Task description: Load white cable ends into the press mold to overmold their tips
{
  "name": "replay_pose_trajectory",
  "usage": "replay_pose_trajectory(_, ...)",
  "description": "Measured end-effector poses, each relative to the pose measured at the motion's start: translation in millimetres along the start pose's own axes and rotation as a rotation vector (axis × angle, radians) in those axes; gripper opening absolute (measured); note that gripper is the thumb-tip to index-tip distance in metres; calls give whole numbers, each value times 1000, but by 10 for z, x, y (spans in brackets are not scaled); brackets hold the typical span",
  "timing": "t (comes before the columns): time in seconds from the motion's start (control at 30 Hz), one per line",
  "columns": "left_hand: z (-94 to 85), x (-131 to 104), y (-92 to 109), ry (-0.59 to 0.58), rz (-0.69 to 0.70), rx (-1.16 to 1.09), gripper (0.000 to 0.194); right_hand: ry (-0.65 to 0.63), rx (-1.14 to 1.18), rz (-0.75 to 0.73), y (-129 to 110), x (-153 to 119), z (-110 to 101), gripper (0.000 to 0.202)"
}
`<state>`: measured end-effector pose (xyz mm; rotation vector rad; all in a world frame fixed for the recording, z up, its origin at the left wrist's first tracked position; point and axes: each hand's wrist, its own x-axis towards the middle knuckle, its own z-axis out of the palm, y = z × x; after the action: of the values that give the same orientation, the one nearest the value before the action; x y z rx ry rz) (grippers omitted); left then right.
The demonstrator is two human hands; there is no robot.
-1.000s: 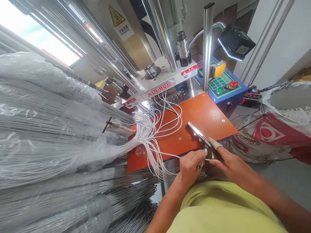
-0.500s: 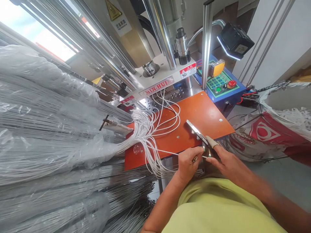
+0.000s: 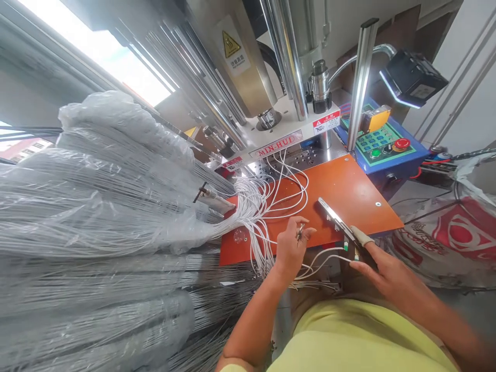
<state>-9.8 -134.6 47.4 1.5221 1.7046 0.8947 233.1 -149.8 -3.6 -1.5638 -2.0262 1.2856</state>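
Metal bar (image 3: 332,216), 1, over the orange board's (image 3: 364,194) near edge, pinched in right hand (image 3: 391,269), 2 white cables (image 3: 333,249) reaching it; left hand (image 3: 287,253) apart, thumb and fingers parted, beside cable bundle (image 3: 248,204).

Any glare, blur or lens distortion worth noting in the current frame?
Head view: bright upper-left window washed out to white; head view: pale sheen on the flat orange board, glints on the clear plastic wrapping; head view: right forearm smeared toward the lower-right corner; head view: wide-angle stretching near the edges.
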Motion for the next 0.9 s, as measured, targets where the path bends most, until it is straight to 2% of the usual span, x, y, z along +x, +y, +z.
replay_pose_trajectory(0.03,-5,53,-9,-28,-4,-28,42,-5,-2,1,-2,0,-2,59)
replay_pose_trajectory(0.1,18,164,-48,-177,15,-166,56,-9,-1,1,-11,1,-6,57)
replay_pose_trajectory(0.17,79,252,-116,-317,25,-368,53,-3,7,-10,-15,7,-4,56)
replay_pose_trajectory(0.23,156,292,-197,-372,5,-549,42,15,21,-39,-4,20,11,54)
replay_pose_trajectory(0.33,229,251,-271,-354,-3,-598,33,47,38,-74,32,41,46,46)
replay_pose_trajectory(0.53,200,116,-258,-353,46,-352,30,62,66,-76,-9,36,47,33)
replay_pose_trajectory(0.67,266,109,-305,-217,41,-288,26,49,60,-65,-76,17,19,28)
replay_pose_trajectory(0.73,308,117,-315,-178,-1,-323,23,40,42,-60,-74,15,22,27)
replay_pose_trajectory(0.9,297,163,-245,-244,-161,-494,27,39,52,-75,-8,28,58,31)
